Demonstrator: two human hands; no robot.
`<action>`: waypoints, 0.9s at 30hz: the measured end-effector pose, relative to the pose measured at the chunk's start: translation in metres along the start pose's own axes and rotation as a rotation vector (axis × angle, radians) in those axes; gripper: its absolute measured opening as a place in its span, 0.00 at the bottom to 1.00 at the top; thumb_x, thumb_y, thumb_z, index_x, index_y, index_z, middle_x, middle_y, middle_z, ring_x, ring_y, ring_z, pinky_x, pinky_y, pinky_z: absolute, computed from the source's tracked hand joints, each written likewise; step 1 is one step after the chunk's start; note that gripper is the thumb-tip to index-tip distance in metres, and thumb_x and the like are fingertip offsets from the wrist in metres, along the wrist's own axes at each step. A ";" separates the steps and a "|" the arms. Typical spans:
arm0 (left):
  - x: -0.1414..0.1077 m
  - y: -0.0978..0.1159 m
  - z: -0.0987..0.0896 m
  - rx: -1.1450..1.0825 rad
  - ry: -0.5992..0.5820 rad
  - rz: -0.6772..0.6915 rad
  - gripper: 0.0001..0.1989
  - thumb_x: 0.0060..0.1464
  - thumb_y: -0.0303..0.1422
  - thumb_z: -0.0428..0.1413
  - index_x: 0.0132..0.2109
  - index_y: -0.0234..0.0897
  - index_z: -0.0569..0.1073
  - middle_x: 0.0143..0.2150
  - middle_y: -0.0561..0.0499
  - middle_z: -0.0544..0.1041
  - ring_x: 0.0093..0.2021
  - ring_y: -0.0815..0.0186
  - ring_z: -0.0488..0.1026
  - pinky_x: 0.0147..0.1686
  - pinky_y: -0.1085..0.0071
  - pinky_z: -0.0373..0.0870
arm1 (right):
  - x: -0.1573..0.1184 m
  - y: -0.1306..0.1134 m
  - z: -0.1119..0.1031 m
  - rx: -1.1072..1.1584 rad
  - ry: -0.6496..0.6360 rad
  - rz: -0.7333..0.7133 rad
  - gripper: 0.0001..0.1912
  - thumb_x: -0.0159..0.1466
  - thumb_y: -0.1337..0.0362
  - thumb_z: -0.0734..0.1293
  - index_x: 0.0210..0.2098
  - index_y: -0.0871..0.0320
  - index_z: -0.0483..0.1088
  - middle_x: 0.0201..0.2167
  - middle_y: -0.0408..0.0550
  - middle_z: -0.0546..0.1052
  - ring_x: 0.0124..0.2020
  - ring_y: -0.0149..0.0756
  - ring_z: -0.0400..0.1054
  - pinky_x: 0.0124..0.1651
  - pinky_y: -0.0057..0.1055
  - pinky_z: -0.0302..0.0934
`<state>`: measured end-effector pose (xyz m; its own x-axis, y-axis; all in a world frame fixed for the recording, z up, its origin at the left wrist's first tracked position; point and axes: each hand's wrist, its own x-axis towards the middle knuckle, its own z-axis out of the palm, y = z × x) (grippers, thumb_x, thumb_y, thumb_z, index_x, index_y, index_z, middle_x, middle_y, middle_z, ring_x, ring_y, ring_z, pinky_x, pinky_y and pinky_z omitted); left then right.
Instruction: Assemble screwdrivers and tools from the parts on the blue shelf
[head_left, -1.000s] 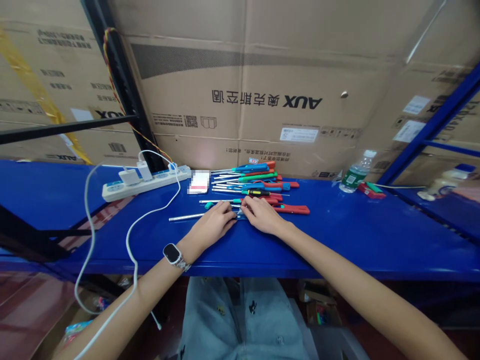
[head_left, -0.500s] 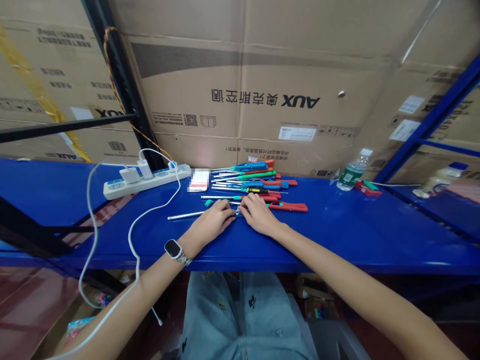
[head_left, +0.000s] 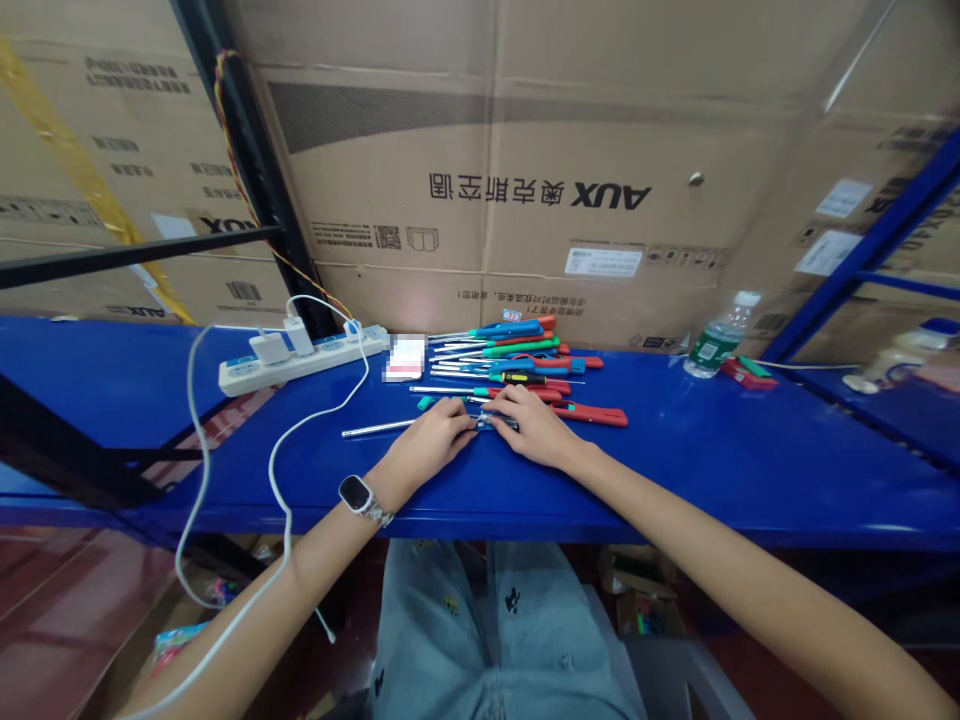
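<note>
My left hand (head_left: 437, 438) is closed with its fingertips pinched, and a long shiny metal tube (head_left: 379, 429) sticks out to the left from under it. A small silvery part (head_left: 484, 423) shows between my two hands, too small to make out fully. My right hand (head_left: 538, 432) has its fingers curled close together at the right side of that part; what they hold is mostly hidden. Just beyond my hands lies a red long-nosed lighter (head_left: 598, 414). A small green piece (head_left: 426, 403) rests past my left fingers.
Behind my hands lie several blue, green and red long-nosed lighters (head_left: 517, 347) and a black-and-yellow screwdriver (head_left: 523, 379). A white power strip (head_left: 307, 362) with a trailing cable (head_left: 281, 490) is at left. A water bottle (head_left: 716, 345) and red box (head_left: 748, 374) stand right, before a large carton (head_left: 525, 130).
My right hand has shifted slightly right, away from my left, so more of the small silvery part shows. The whole view has turned a little left.
</note>
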<state>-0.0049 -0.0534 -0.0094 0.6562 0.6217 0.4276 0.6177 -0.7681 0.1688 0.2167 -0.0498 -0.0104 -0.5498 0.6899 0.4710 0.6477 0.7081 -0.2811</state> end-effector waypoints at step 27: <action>0.000 -0.006 0.006 -0.010 0.016 -0.017 0.06 0.65 0.29 0.56 0.41 0.35 0.78 0.39 0.47 0.72 0.42 0.59 0.73 0.43 0.63 0.74 | 0.002 0.007 -0.005 0.107 -0.075 -0.094 0.14 0.69 0.73 0.63 0.47 0.58 0.78 0.44 0.54 0.76 0.49 0.43 0.69 0.56 0.45 0.66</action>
<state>-0.0064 -0.0480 -0.0156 0.6382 0.6325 0.4389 0.6244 -0.7587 0.1856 0.2228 -0.0444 -0.0071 -0.6458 0.6264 0.4364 0.5340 0.7792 -0.3282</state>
